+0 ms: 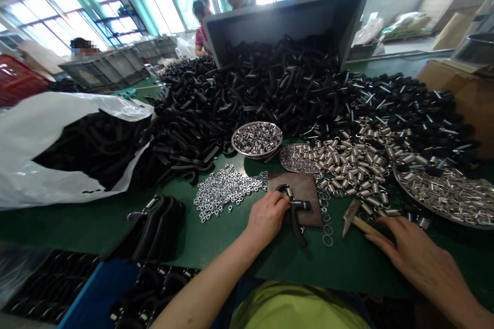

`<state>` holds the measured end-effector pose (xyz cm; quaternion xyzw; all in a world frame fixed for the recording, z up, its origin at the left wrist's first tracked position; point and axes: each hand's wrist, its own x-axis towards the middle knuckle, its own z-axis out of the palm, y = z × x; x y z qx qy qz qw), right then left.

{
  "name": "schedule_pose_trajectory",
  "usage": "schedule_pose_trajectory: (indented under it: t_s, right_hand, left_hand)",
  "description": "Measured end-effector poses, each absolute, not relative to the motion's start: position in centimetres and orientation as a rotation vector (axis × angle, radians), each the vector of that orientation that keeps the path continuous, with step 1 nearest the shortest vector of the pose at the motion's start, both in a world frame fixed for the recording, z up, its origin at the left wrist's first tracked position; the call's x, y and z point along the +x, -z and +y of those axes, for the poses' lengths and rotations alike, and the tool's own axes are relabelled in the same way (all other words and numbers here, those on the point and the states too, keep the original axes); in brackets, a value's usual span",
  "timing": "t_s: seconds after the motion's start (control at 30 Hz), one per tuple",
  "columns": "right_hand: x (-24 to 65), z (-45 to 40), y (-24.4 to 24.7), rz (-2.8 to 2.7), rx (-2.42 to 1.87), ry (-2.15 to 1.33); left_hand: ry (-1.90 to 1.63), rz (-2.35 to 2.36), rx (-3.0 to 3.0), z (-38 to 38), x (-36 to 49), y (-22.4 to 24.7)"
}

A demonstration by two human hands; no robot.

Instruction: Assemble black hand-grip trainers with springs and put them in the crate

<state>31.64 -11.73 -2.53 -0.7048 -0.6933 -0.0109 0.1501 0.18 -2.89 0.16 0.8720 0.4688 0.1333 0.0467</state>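
Note:
On a brown square plate [276, 181] lies a black curved part [296, 223] with a metal spring at its upper end. My left hand [269, 214] has its fingers closed on the part's left side, near the spring. To the right, a hammer [363, 224] with a wooden handle rests low over the green table, its metal head pointing left. My right hand [411, 249] is at the handle's right end, thumb and fingers around it. Thin metal rings [327, 230] lie in a row between plate and hammer.
Loose nuts [219, 190] lie left of the plate. Behind it stand a bowl of small metal parts [258, 140] and a heap of springs [347, 162]. A grey bin [285, 15] spills black parts. A white bag [34, 128] is at left. People sit farther back.

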Motion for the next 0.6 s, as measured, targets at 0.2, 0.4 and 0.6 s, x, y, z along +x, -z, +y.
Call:
schedule_pose_trajectory:
  t_s: [0.2,0.4,0.6]
  right_hand:
    - [33.3,-14.1,5.0,-1.955,-2.209,-0.065]
    - [28.6,-10.3,-0.7,-1.904,-1.999,-0.473]
    - [21.5,-4.3,-2.5,-2.004,-1.698,-0.592]
  left_hand:
    - [-0.262,1.589,2.535,-4.8,-0.2,-0.8]
    - [-0.268,1.579,2.499,-5.1,-0.2,-0.4]
    - [-0.331,1.543,2.484,-4.9,-0.4,-0.1]
